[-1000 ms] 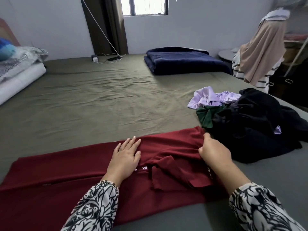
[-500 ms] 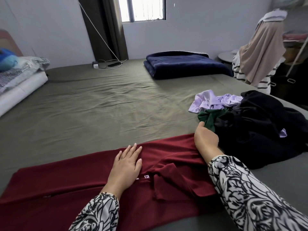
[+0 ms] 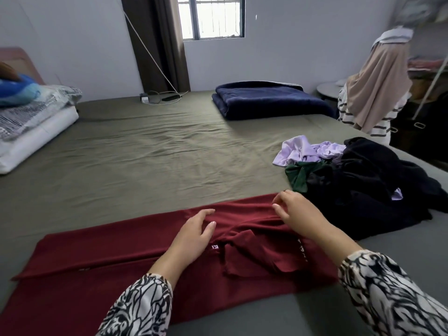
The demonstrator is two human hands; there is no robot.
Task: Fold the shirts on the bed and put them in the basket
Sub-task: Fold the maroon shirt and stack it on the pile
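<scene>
Sleeves, patterned blk/white, nearest the lens, one per arm.

Item 1: maroon polo shirt (image 3: 135, 258), laid crosswise on the bed (image 3: 145, 151) right in front of me, sides already turned in to a long strip, collar end to my right, hem end off to my left.

Item 2: my left hand (image 3: 194, 235), fingers relaxed & fairly straight, resting on the shirt just left of the collar; holds nothing, pins the cloth.

Item 3: my right hand (image 3: 298, 214), fingers curled w/ tips at the far edge of the shirt by the shoulder; looks like a light pinch on the fabric, tho the contact itself is hard to make out.

Step in hand, my read: tidying the shoulder/collar end before the crosswise fold. Next needs both hands to take one end & bring it over to the other, edges kept square.

Item 4: unfolded pile (image 3: 363, 180) beyond right hand, blk, dark green, lilac garments, touching the shirt's corner. Still to do.

Item 5: folded navy blanket (image 3: 269, 100), far side of bed. Pillows (image 3: 36, 117) far left. Charger & cable (image 3: 157, 98) at the wall.

Basket: not in view.
</scene>
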